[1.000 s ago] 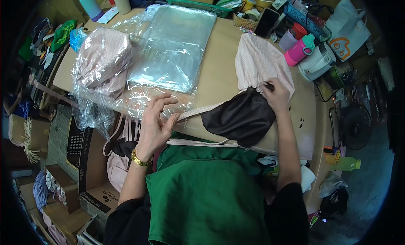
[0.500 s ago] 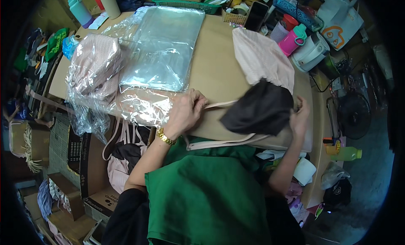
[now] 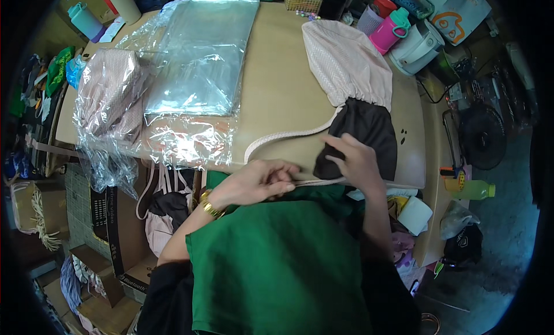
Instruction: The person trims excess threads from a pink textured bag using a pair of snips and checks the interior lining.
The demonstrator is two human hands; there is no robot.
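Note:
A pale pink drawstring bag (image 3: 346, 55) with a black lower section (image 3: 372, 127) lies on the right of the table, its pink strap (image 3: 277, 136) looping toward the front edge. My left hand (image 3: 262, 182) is curled at the edge, fingers on the strap. My right hand (image 3: 352, 162) is over the black fabric, thumb and index finger spread. On the left, another pink bag (image 3: 104, 93) lies in crinkled clear plastic beside a stack of clear plastic bags (image 3: 199, 58).
Bottles (image 3: 86, 21), a pink flask (image 3: 384, 35), a white kettle (image 3: 415, 49) and a basket (image 3: 300, 3) line the table's back and right (image 3: 271, 64). Cardboard boxes (image 3: 98, 300) and hanging pink bags (image 3: 158, 231) are at lower left; a black fan (image 3: 482, 139) is at right.
The black section has swung down and right to hang below the pink part. My left hand has moved right along the front edge; my right hand has come down and left onto the black fabric.

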